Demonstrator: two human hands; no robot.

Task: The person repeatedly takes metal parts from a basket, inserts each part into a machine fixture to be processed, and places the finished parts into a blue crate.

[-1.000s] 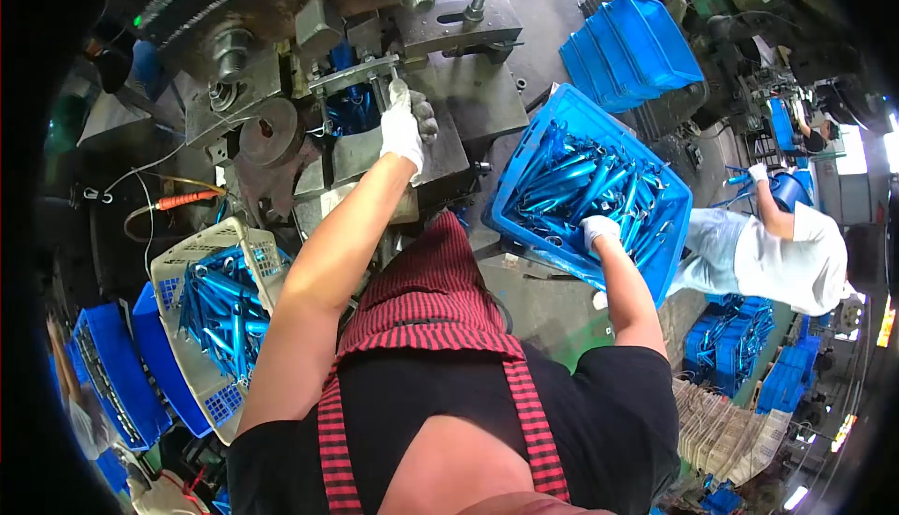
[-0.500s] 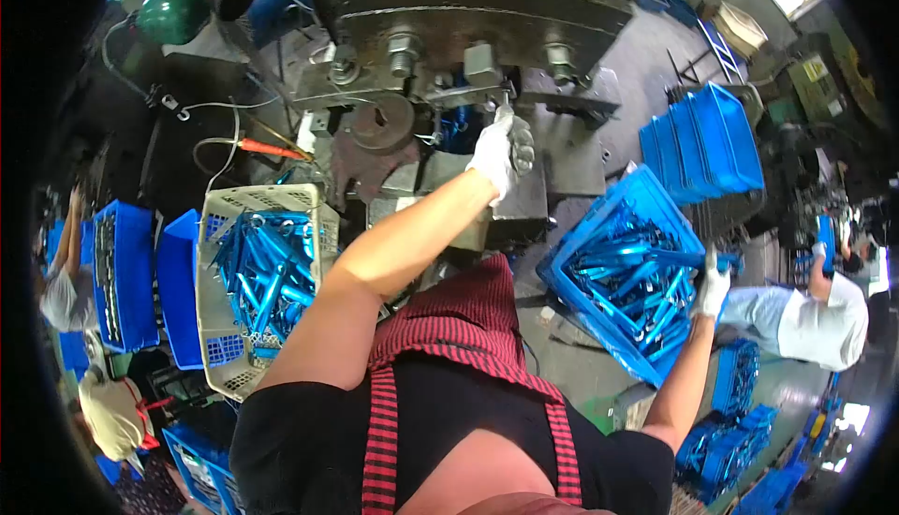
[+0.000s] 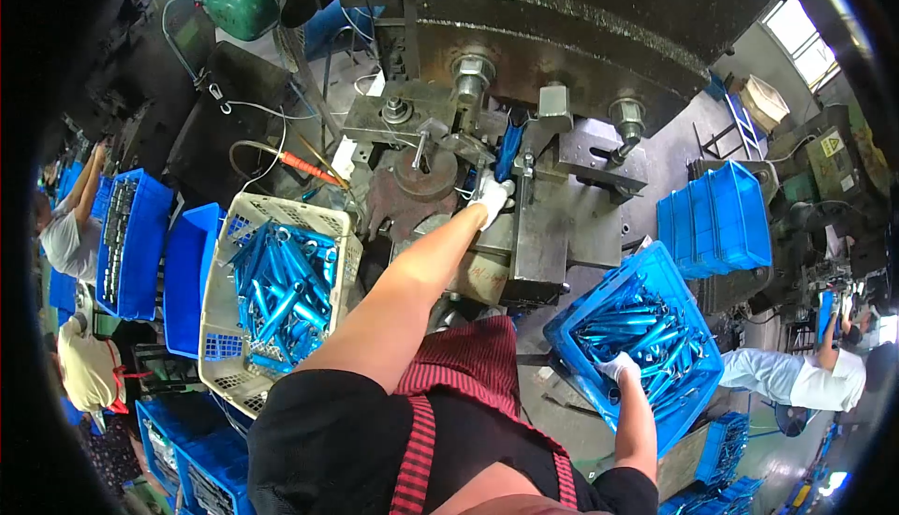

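Observation:
My left hand (image 3: 491,198), in a white glove, reaches into the press (image 3: 562,19). Its fingers close on the near end of a blue metal part (image 3: 508,152) lying in the die. Over on the right, my gloved right hand (image 3: 619,366) rests on the heap of blue metal parts (image 3: 655,335) in the blue crate (image 3: 704,401). Its fingertips are too small and partly hidden to show whether they grip a piece. A round steel block (image 3: 424,174) sits just left of my left hand.
At the left, a cream basket (image 3: 348,283) holds more blue parts, beside blue bins (image 3: 140,276). Stacked blue crates (image 3: 712,225) stand at the right. A cable with an orange handle (image 3: 309,168) lies left of the press. People work at far left (image 3: 80,243) and far right (image 3: 829,379).
My left hand has moved down and back from the lever at the die and now holds a blue part. My right hand has lifted a part, then returned to the crate. The view has turned.

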